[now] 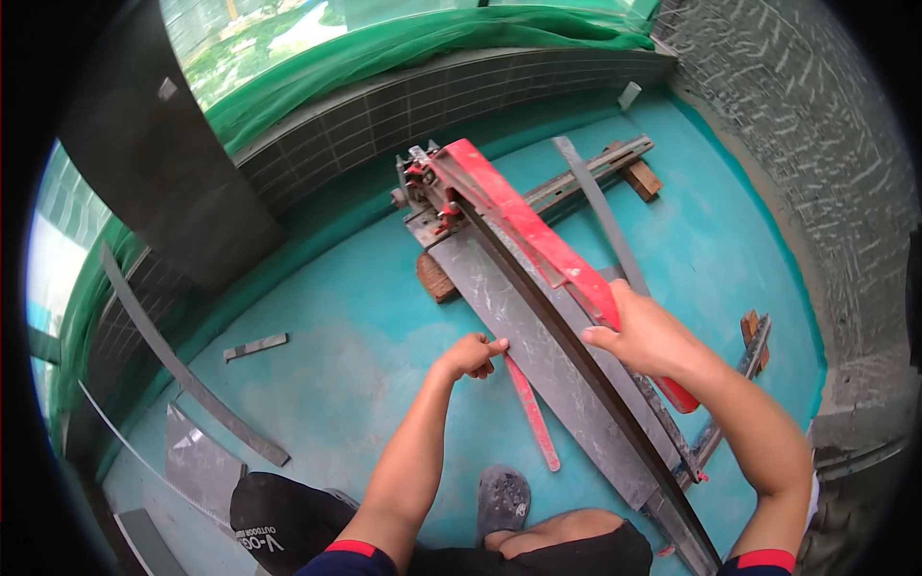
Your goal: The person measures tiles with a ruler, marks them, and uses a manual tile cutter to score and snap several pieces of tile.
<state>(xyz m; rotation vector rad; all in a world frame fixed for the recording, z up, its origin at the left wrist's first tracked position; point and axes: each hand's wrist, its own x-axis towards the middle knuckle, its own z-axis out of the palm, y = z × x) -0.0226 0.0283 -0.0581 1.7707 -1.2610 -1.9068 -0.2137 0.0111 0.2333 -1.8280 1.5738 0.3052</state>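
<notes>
Right hand wraps the long red metal cutter handle; left hand pinches the edge of the long grey tile strip lying on the cutter bed over the teal floor. Right fingertips hidden.

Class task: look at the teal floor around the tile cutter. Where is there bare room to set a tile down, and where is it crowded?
The widest bare patch of teal floor lies between the left hand, the small grey offcut and the low tiled wall. Another lies right of the tile cutter, toward the brick wall. It is crowded under both hands, around the right hand and the grey tile.
</notes>
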